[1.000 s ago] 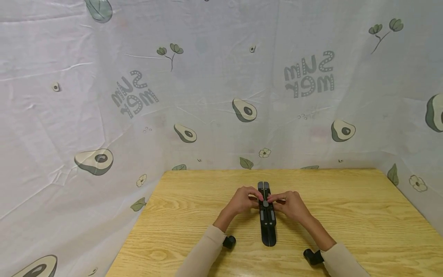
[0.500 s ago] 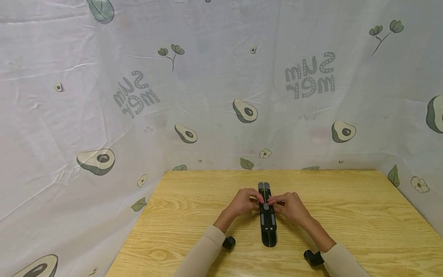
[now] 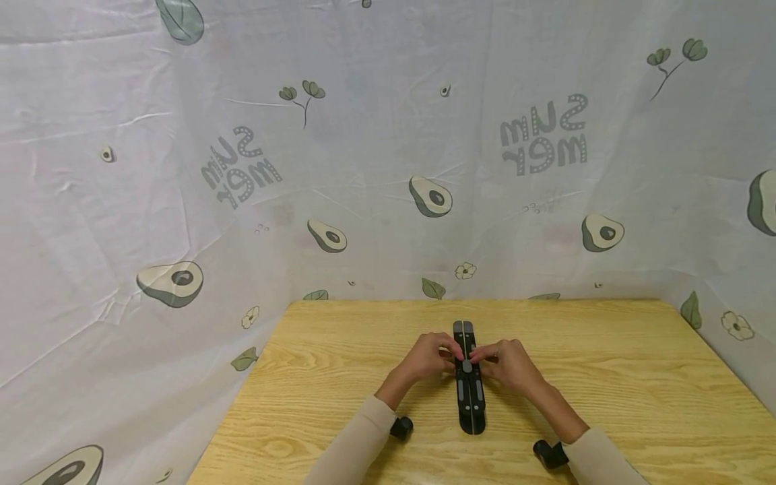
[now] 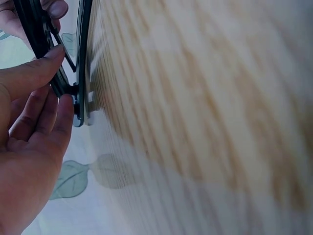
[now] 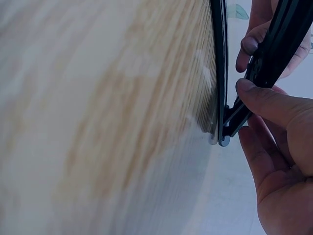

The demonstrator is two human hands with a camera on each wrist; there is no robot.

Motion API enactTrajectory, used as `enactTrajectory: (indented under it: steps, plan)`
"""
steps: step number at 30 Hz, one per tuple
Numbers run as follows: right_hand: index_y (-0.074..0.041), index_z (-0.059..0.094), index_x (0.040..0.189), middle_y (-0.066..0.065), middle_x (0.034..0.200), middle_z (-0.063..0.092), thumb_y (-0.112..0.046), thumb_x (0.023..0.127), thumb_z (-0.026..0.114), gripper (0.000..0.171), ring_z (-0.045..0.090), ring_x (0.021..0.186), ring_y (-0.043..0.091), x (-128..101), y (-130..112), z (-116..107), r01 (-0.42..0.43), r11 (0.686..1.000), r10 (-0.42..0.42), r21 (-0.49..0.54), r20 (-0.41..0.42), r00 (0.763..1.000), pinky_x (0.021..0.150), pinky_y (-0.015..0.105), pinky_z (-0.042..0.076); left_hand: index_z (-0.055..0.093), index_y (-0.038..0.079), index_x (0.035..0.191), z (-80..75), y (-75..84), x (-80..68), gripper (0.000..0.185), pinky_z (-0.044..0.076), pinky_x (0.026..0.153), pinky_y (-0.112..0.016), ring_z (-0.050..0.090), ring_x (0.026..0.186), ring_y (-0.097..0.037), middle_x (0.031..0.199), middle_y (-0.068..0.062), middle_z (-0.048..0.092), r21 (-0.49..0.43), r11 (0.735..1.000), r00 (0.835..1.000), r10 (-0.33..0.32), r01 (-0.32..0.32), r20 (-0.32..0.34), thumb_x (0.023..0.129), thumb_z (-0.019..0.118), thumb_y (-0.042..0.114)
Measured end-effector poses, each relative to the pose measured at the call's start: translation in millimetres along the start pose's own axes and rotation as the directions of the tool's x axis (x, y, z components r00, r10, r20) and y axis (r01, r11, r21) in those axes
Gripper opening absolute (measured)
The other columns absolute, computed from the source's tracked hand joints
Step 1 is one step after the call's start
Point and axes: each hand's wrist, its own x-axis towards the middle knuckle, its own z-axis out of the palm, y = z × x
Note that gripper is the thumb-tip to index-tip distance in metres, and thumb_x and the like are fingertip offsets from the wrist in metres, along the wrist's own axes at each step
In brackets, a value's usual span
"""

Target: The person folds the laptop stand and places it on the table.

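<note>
A black folding laptop stand (image 3: 467, 397) with grey pads lies lengthwise on the wooden table, its two long halves side by side. Both wrist views show its upper bar (image 5: 279, 46) tilted up from the base strip (image 5: 220, 58), joined at the far end. My left hand (image 3: 427, 357) pinches the left side of the upper bar, thumb on top and fingers beneath. From the right, my right hand (image 3: 512, 364) grips it the same way. Both thumbs sit close to the round grey pad (image 3: 467, 366) at mid-length. The hands partly hide the bar's sides.
The wooden table (image 3: 606, 377) extends around the stand on both sides. A pale curtain (image 3: 364, 148) printed with avocados hangs behind it and along the sides. Black wrist cameras (image 3: 550, 455) sit under both forearms, near the tabletop.
The upper bar's near end and round pad have shifted toward the person, covering more of the base's near end. Both hands have moved slightly with it, keeping their hold. The head view has tilted slightly.
</note>
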Motion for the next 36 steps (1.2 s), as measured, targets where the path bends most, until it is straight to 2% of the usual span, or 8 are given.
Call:
enactTrajectory:
  steps: [5, 9, 15, 22, 31, 36]
  plan:
    - [-0.006, 0.087, 0.101, 0.018, 0.118, 0.081, 0.011, 0.085, 0.083, 0.024, 0.078, 0.109, 0.039, 0.0, 0.6, 1.5, -0.022, 1.000, 0.022, 0.004, 0.004, 1.000, 0.086, 0.043, 0.067, 0.081, 0.003, 0.095, -0.1, 1.1, -1.0, 0.021, 0.060, 0.099, -0.021, 0.069, 0.109, -0.013, 0.108, -0.007, 0.074, 0.018, 1.000, 1.000, -0.001, 0.001, 0.012, 0.083, 0.084, -0.015]
    - [-0.005, 0.087, 0.099, 0.018, 0.116, 0.081, 0.011, 0.085, 0.083, 0.022, 0.078, 0.109, 0.040, 0.2, 0.8, 2.7, -0.023, 1.000, 0.023, 0.010, 0.013, 1.000, 0.085, 0.042, 0.067, 0.082, 0.004, 0.096, -0.6, 1.7, -2.2, 0.022, 0.060, 0.096, -0.018, 0.069, 0.107, -0.012, 0.110, -0.007, 0.075, 0.070, 0.998, 1.000, 0.004, -0.006, 0.027, 0.083, 0.084, -0.014]
    - [-0.003, 0.086, 0.095, 0.017, 0.112, 0.082, 0.014, 0.080, 0.085, 0.023, 0.077, 0.111, 0.042, 0.9, -2.0, 2.7, -0.030, 0.999, 0.029, 0.027, 0.053, 0.998, 0.087, 0.042, 0.067, 0.084, 0.006, 0.096, 0.1, 1.4, -2.9, 0.022, 0.058, 0.088, -0.016, 0.070, 0.101, -0.009, 0.114, -0.004, 0.075, 0.134, 0.991, 0.999, -0.010, 0.003, 0.048, 0.085, 0.084, -0.012]
    - [-0.002, 0.085, 0.096, 0.019, 0.114, 0.081, 0.017, 0.079, 0.084, 0.025, 0.076, 0.115, 0.043, -0.7, -1.7, 0.9, -0.035, 0.997, 0.027, 0.065, 0.115, 0.993, 0.087, 0.043, 0.067, 0.084, 0.007, 0.093, 1.6, -0.1, -0.8, 0.020, 0.056, 0.082, -0.016, 0.069, 0.096, -0.008, 0.111, -0.004, 0.076, 0.207, 0.978, 0.998, 0.005, -0.018, 0.064, 0.084, 0.086, -0.010]
    - [-0.002, 0.085, 0.097, 0.019, 0.115, 0.081, 0.017, 0.079, 0.084, 0.026, 0.076, 0.114, 0.043, -1.5, -1.3, 0.7, -0.033, 0.997, 0.024, 0.069, 0.132, 0.991, 0.087, 0.044, 0.067, 0.084, 0.006, 0.095, 1.1, 3.4, -2.3, 0.020, 0.057, 0.085, -0.016, 0.072, 0.099, -0.012, 0.113, -0.005, 0.076, 0.199, 0.980, 0.997, -0.017, 0.003, 0.073, 0.084, 0.084, -0.011]
    - [-0.002, 0.085, 0.097, 0.019, 0.114, 0.081, 0.017, 0.079, 0.084, 0.027, 0.076, 0.114, 0.043, -1.0, -0.1, 1.6, -0.027, 0.997, 0.019, 0.065, 0.128, 0.992, 0.087, 0.043, 0.067, 0.084, 0.006, 0.096, 0.8, 4.2, -2.7, 0.021, 0.057, 0.086, -0.016, 0.071, 0.100, -0.011, 0.113, -0.006, 0.076, 0.206, 0.979, 0.997, -0.009, -0.007, 0.077, 0.084, 0.085, -0.011]
